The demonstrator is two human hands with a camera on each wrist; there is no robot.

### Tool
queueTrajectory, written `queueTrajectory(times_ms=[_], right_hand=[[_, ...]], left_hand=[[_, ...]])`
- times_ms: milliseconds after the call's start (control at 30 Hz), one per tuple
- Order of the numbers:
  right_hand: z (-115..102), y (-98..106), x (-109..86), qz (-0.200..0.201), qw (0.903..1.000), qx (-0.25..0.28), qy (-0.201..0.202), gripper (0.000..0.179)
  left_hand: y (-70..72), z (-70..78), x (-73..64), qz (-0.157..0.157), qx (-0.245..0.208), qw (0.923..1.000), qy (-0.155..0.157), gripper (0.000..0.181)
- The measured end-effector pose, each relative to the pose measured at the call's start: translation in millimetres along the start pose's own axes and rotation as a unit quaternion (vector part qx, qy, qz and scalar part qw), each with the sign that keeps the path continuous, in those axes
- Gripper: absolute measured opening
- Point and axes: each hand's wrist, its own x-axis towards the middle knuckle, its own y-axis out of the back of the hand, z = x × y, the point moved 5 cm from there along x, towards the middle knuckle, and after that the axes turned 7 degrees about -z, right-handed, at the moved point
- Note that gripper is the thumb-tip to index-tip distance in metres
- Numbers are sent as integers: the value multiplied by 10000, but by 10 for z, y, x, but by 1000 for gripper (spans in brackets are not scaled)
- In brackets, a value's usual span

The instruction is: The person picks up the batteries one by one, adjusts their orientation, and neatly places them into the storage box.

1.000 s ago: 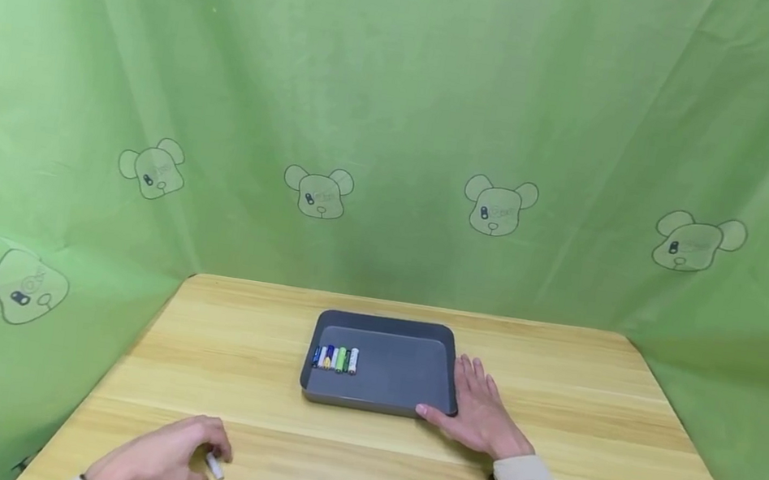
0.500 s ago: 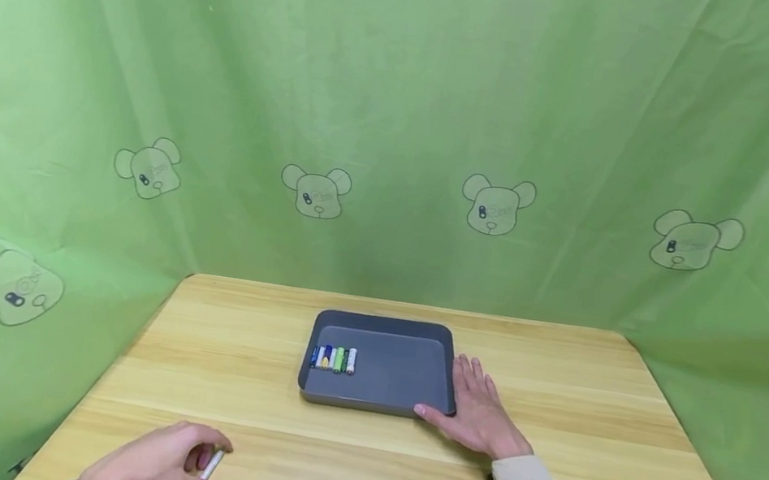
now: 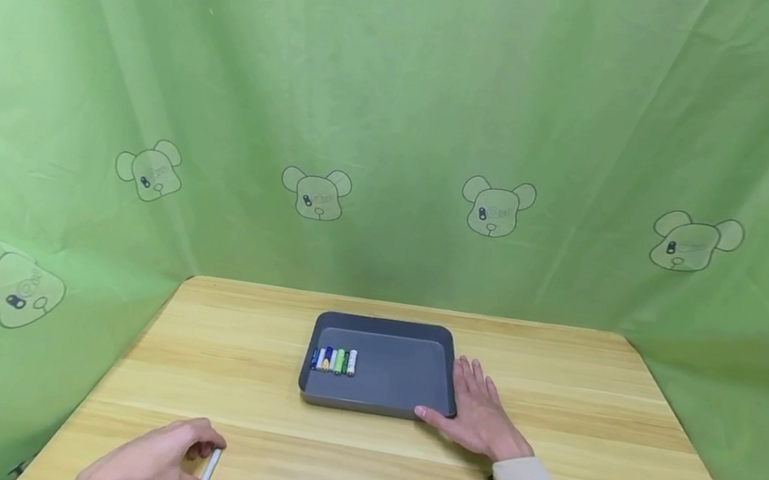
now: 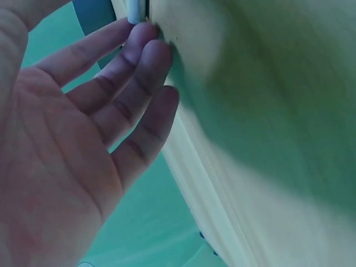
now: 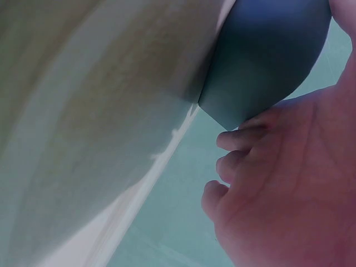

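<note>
Near the table's front left, my left hand [image 3: 158, 457] pinches a small white battery [image 3: 211, 465] by its ends, between thumb and fingertip. In the left wrist view only the lower end of that battery shows, at the top edge; the other fingers are spread and slightly bent. A dark grey tray [image 3: 402, 374] lies at mid-table. Inside it, by the left wall, several batteries [image 3: 334, 361] in blue, white, green and yellow stand side by side in a row. My right hand [image 3: 481, 418] rests against the tray's front right corner, fingers straight along the right side, thumb on the front rim.
The tray sits on a light wooden table [image 3: 588, 416]. A green curtain [image 3: 388, 265] printed with bear heads hangs behind the table and along both sides. A small dark object [image 3: 21, 465] is partly visible at the table's left edge.
The white battery has turned in my left fingers, from tilted away to held by its ends between thumb and fingertip. My right hand and the tray have stayed in place.
</note>
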Motion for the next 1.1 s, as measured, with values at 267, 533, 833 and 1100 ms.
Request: queueTrajectory(times_ms=[267, 533, 833, 1100], right_hand=[[11, -2, -6, 41, 10000, 0, 22, 117], [24, -3, -4, 38, 10000, 28, -11, 118], [4, -12, -15, 16, 10000, 76, -32, 117], [-11, 3, -16, -12, 10000, 47, -2, 117]], left_hand=[[29, 65, 41, 916, 1180, 9884, -287, 38], [135, 96, 277, 1434, 1026, 9840, -257, 35], [354, 275, 716, 1727, 883, 9799, -463, 39], [560, 443, 1120, 1899, 588, 9772, -740, 42]])
